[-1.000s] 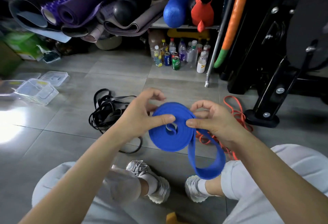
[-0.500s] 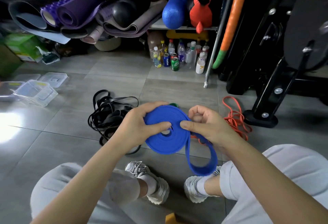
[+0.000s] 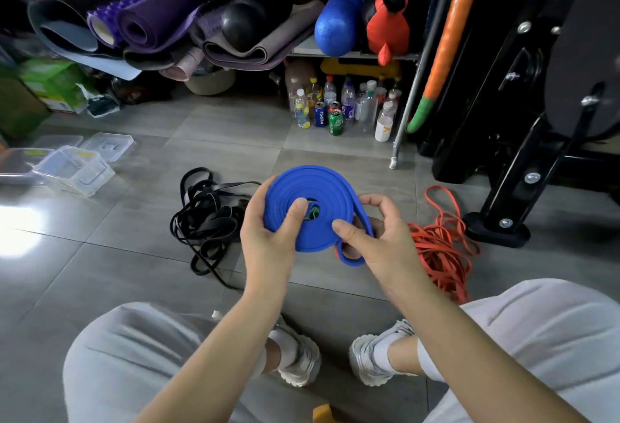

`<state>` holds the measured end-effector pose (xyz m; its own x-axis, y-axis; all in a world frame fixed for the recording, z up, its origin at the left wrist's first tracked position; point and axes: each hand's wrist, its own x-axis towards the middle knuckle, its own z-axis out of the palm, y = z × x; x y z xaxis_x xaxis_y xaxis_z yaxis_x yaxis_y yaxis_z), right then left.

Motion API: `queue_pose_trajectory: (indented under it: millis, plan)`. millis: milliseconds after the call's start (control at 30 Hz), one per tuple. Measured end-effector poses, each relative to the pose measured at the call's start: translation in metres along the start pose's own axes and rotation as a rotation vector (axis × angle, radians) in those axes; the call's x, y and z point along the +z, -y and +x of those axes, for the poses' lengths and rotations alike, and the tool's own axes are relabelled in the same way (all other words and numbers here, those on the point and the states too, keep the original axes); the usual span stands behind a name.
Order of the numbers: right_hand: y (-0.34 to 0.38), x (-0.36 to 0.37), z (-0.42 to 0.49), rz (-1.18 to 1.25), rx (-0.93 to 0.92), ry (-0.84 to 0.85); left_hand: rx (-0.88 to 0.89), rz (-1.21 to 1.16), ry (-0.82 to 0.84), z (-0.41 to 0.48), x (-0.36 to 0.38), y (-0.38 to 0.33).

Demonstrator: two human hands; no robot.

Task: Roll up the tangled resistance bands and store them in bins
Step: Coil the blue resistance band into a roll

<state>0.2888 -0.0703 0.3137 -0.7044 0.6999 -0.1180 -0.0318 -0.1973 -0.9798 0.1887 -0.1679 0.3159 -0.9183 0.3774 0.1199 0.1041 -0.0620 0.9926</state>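
A blue resistance band (image 3: 318,187) is wound into a flat coil that I hold above the floor. My left hand (image 3: 268,234) grips the coil's left side, thumb pressed near its centre hole. My right hand (image 3: 375,238) pinches the coil's lower right edge, where a short loose loop of the band hangs. A tangled black band (image 3: 204,218) lies on the tiles to the left. A tangled orange band (image 3: 439,248) lies to the right. Clear plastic bins (image 3: 72,171) stand at the far left.
Rolled mats (image 3: 151,26) and a blue roller (image 3: 335,23) fill the back shelf. Bottles and cans (image 3: 335,110) stand under it. A black machine base (image 3: 500,224) sits right of the orange band. My knees and shoes (image 3: 298,362) are at the bottom.
The coil has grown and turned flatter toward me. The hanging blue tail has shortened from a long loop to a small one by my right hand.
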Motion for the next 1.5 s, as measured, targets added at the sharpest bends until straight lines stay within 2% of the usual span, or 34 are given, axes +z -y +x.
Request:
queue_pose_trajectory:
  millis: [100,200,267,333,400,433,533,767,1000,1133,1500]
  plan:
    - [0.004,-0.011,0.004,0.03,0.008,0.022,-0.04,-0.059,0.082,-0.008,0.0,0.001]
    - [0.009,-0.036,0.009,0.069,0.071,0.165,-0.063,-0.088,0.223,0.001,-0.016,-0.007]
    - [0.012,-0.047,0.012,0.04,0.115,0.307,-0.094,-0.021,0.397,0.01,-0.026,-0.015]
    - [0.013,-0.049,0.015,0.001,0.158,0.429,-0.093,0.102,0.639,0.016,-0.028,-0.022]
    - [0.013,-0.049,0.018,-0.021,0.167,0.482,-0.035,0.225,0.81,0.019,-0.025,-0.029]
    - [0.015,-0.048,0.018,-0.026,0.163,0.491,-0.019,0.247,0.845,0.021,-0.024,-0.032]
    - [0.019,-0.046,0.019,-0.08,0.154,0.535,-0.043,0.272,0.843,0.026,-0.024,-0.033]
    - [0.026,-0.04,0.022,-0.246,0.142,0.594,0.055,0.558,0.804,0.022,-0.015,-0.014]
    - [0.027,-0.042,0.025,-0.402,0.16,0.601,-0.141,0.29,0.715,0.009,-0.017,-0.002]
    - [0.022,-0.042,0.026,-0.455,0.165,0.577,-0.252,0.316,0.704,0.01,-0.018,0.002]
    - [0.01,-0.042,0.03,-0.514,0.147,0.549,-0.29,0.277,0.7,0.012,-0.02,0.008]
